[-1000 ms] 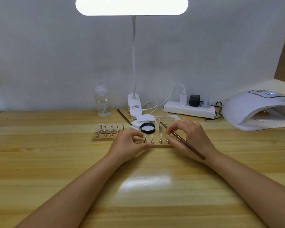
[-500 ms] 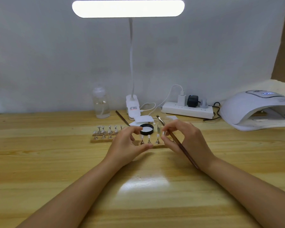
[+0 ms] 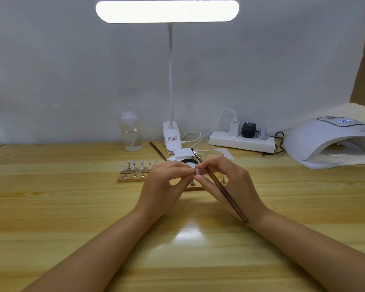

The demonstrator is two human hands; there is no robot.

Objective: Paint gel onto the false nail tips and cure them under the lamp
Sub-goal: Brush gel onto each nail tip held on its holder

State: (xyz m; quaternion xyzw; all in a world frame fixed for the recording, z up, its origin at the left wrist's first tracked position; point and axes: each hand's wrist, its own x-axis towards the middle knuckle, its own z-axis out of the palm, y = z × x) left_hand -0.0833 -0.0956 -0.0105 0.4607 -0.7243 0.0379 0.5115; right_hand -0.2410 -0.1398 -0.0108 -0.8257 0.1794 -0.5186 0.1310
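Several false nail tips on small metal stands [image 3: 134,166] sit on a wooden strip [image 3: 131,179] in the middle of the table. My left hand [image 3: 164,182] and my right hand [image 3: 228,182] meet above the strip and pinch one white nail tip [image 3: 197,171] between their fingertips. A long brown gel brush [image 3: 219,187] lies gripped in my right hand, bristles pointing up and away. A black-rimmed gel jar [image 3: 188,160] shows just behind my fingers. The white curing lamp [image 3: 329,142] stands at the far right.
A clip-on desk lamp [image 3: 171,135] shines from the back, beside a clear bottle [image 3: 131,133] and a white power strip [image 3: 242,141] with plugs. A second brush [image 3: 157,151] lies by the lamp base. White pads [image 3: 221,153] lie behind the jar.
Both hands have lifted off the strip and come together, with one nail tip pinched between them. The brush tip has swung up and back.
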